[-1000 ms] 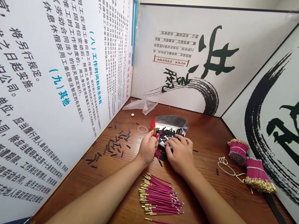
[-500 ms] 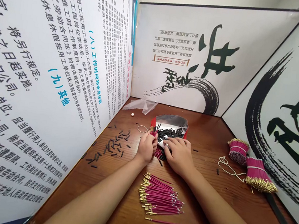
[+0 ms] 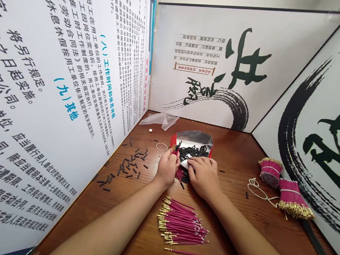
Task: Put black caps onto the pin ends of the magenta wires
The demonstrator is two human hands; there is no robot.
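Note:
My left hand [image 3: 167, 166] is closed around a small bunch of magenta wires [image 3: 175, 149] with gold terminals; some black ends stick up from it. My right hand [image 3: 204, 174] lies at the near edge of an open red-and-silver box [image 3: 211, 142] holding many black sleeves [image 3: 198, 150]. Its fingers are bent over the box's white bottom, and the thumb shows apart from the index finger. Nothing can be made out between them, though the fingertips are partly hidden. Beneath and between both hands lie magenta wires with black ends [image 3: 180, 174].
A pile of magenta wires [image 3: 182, 223] lies nearest me, one wire [image 3: 185, 252] apart. Loose black sleeves [image 3: 132, 164] are scattered at left. Two tied wire bundles [image 3: 271, 171] [image 3: 294, 197], a white cord [image 3: 258, 188] and a black strip [image 3: 318, 244] lie right. Printed panels [image 3: 211, 38] enclose the table.
Both hands have shifted only slightly; the right thumb and fingertips have moved a little to the right at the box edge. The left hand still grips its wires.

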